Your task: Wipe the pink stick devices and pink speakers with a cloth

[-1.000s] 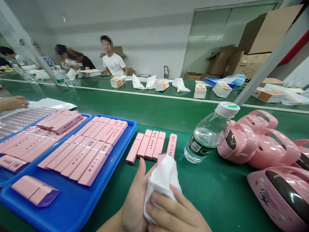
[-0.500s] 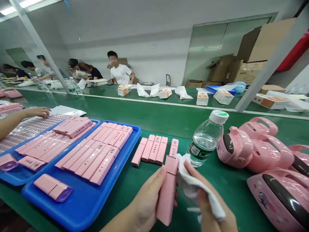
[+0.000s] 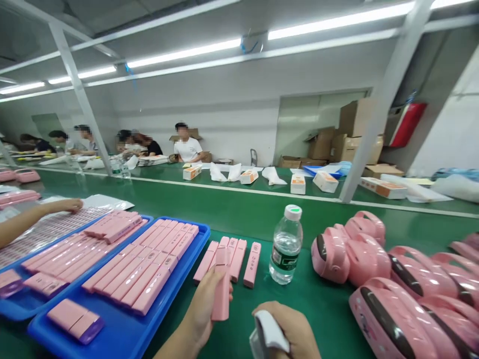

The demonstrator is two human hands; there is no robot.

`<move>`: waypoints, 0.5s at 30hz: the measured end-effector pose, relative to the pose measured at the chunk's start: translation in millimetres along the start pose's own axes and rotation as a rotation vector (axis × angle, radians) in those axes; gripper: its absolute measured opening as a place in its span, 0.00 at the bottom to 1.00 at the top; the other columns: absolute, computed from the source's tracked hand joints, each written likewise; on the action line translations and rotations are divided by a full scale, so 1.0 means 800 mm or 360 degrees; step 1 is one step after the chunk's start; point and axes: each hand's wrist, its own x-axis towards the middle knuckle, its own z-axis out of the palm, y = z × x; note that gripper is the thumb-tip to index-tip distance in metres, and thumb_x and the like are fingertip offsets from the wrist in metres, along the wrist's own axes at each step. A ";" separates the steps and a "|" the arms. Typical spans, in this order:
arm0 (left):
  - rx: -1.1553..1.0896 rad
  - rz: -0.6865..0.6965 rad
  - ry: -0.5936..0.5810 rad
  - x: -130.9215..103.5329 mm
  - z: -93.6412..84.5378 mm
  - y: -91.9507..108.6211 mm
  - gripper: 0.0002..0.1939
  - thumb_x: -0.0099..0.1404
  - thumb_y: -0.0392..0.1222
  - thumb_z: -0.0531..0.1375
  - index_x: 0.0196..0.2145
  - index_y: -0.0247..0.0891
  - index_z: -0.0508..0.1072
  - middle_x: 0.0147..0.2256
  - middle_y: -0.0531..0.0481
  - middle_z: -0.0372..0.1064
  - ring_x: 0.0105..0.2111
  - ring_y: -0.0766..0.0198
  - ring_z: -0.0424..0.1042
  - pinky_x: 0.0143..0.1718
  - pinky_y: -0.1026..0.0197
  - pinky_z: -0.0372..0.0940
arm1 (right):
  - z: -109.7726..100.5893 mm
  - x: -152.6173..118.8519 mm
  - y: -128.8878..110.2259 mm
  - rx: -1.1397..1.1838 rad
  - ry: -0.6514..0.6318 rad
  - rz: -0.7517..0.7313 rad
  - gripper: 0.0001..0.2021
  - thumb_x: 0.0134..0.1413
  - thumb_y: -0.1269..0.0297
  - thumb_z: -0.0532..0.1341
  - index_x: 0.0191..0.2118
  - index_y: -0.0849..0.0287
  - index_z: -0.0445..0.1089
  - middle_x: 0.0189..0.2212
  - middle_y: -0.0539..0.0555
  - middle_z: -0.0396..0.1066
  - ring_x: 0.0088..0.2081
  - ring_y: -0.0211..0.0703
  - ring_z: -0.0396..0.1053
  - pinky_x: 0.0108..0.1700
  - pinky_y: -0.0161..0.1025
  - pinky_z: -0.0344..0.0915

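My left hand (image 3: 204,299) is wrapped round a long pink case (image 3: 221,294), held upright above the green table. Just behind it stand several similar pink pieces (image 3: 238,260), one of them (image 3: 252,265) a little apart to the right. My right hand (image 3: 294,326) is closed on a white cloth (image 3: 272,331) at the bottom of the view, clear of the case. Left of my hands, a blue tray (image 3: 123,334) bears rows of pink pieces and one with a purple end (image 3: 75,319).
A water bottle (image 3: 285,247) stands ahead of my right hand. Glossy pink housings (image 3: 392,319) crowd the right side. Another person's hand (image 3: 71,205) reaches over a sheet of small parts beyond a second blue tray (image 3: 15,311). People sit across the green bench.
The view has tilted up. My right hand with the cloth has come away from the pink case, down and to the right. My left hand still holds the case, now nearer the standing pieces.
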 end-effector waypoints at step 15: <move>0.0552 0.0402 -0.0100 0.060 0.027 0.025 0.34 0.60 0.43 0.54 0.61 0.33 0.47 0.45 0.39 0.69 0.35 0.59 0.73 0.36 0.59 0.69 | -0.166 0.106 0.086 -0.1299 0.0132 0.1573 0.10 0.59 0.61 0.57 0.43 0.60 0.68 0.42 0.54 0.70 0.42 0.43 0.69 0.45 0.47 0.66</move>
